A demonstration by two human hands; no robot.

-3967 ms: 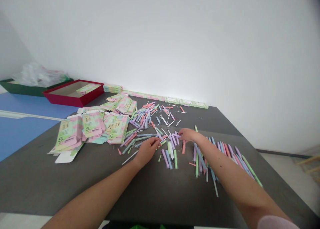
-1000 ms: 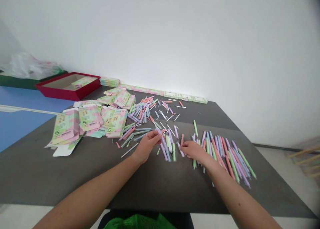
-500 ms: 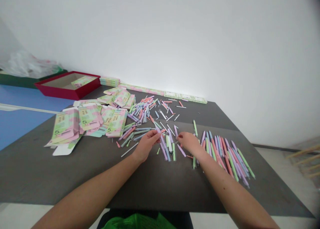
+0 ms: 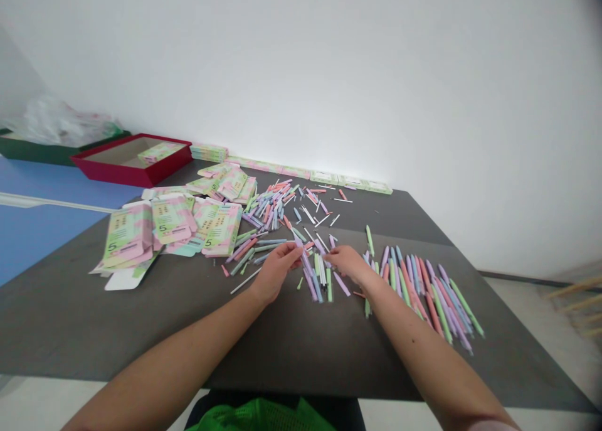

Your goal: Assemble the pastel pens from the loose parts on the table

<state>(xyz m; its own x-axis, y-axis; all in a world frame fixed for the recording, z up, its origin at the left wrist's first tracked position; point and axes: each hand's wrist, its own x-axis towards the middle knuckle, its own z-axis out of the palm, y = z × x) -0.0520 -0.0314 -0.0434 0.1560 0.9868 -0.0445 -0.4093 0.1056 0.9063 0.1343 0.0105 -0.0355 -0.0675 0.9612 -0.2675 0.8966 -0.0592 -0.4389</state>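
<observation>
My left hand (image 4: 281, 269) is closed, thumb and fingertips pinching the upper part of a purple pen barrel (image 4: 308, 274) that slants down towards me. Beside it lie a blue barrel and green barrels (image 4: 330, 285), with white refills (image 4: 322, 271) among them. Just to the right, my right hand (image 4: 348, 260) has its fingers pressed together over the loose pen parts; a purple piece (image 4: 320, 245) is close to its fingertips. Whatever those fingers hold is too small to tell. Another purple piece (image 4: 341, 284) lies below that hand.
Assembled-looking pens (image 4: 437, 293) lie in a row at right. Mixed pen parts (image 4: 273, 205) are heaped behind my hands. Printed cartons (image 4: 129, 233) are piled at left, with a red box (image 4: 141, 174) behind them. More cartons (image 4: 324, 177) line the wall.
My right hand has moved left, its fingertips closer to the left hand and the purple barrel. My left hand stays nearly in place. The whole view has shifted slightly.
</observation>
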